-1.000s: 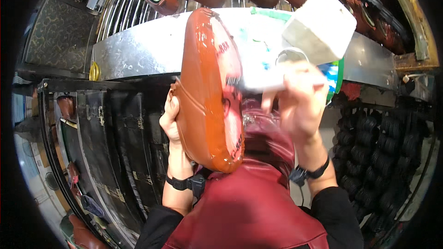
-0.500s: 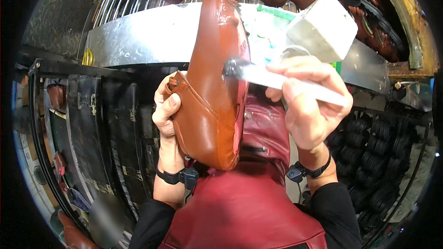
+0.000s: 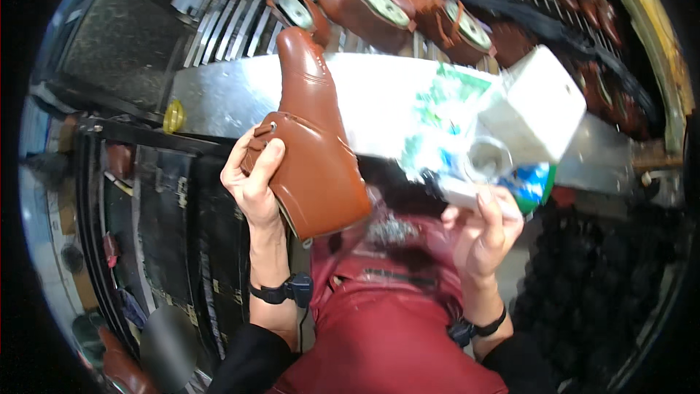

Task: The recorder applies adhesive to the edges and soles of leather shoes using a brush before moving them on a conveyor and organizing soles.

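My left hand [image 3: 254, 181] is closed around the laced opening of a brown leather shoe [image 3: 321, 168], thumb on its side, the toe pointing away from me. Along the shoe's right edge the leather is ragged. Lower and to the right, my right hand [image 3: 487, 242] pinches the pale handle of a brush [image 3: 467, 193]. Its dark bristles are apart from the shoe, beside a small clear round cup [image 3: 488, 159] on the metal bench. What the cup holds I cannot make out.
A white boxy container [image 3: 550, 106] stands on the metal bench [image 3: 226, 95], by green and blue plastic packaging [image 3: 536, 181]. Beyond it, several brown shoes [image 3: 375, 7] sit on a slatted rack. Black racking [image 3: 168, 197] stands at left. Stacked black things [image 3: 598, 270] lie at right.
The brush has left the shoe's lower edge and moved down beside the cup. My left hand has turned the shoe and shifted it slightly left. The view has shifted too.
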Tool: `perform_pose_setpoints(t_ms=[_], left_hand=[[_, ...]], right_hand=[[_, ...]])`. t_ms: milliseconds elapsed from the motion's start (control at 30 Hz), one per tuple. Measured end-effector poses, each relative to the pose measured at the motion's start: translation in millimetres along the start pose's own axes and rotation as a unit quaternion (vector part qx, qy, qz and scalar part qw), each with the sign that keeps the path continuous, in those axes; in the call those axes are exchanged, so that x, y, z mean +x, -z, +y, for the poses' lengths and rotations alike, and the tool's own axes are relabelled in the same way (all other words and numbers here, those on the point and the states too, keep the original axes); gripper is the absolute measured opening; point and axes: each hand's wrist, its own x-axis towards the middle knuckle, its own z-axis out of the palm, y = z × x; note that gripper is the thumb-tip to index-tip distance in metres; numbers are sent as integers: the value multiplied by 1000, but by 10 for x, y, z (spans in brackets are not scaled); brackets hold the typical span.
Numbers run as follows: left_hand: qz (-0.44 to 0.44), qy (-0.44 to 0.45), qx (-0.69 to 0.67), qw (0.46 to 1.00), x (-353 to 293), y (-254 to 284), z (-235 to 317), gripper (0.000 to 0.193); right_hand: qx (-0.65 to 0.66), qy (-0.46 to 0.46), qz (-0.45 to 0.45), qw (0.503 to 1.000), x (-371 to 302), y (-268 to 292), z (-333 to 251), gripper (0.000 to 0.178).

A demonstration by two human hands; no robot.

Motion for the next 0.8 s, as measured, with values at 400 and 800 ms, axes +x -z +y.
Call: perform_pose_setpoints(t_ms=[400,800], left_hand=[[78,11,602,795,3618,-121,-453,53],[48,22,618,785,3388,-130,-638,92]], right_hand=[[-13,-7,-6,1000,298,-90,-15,21],[-3,-35,-42,999,372,-154,85,18]])
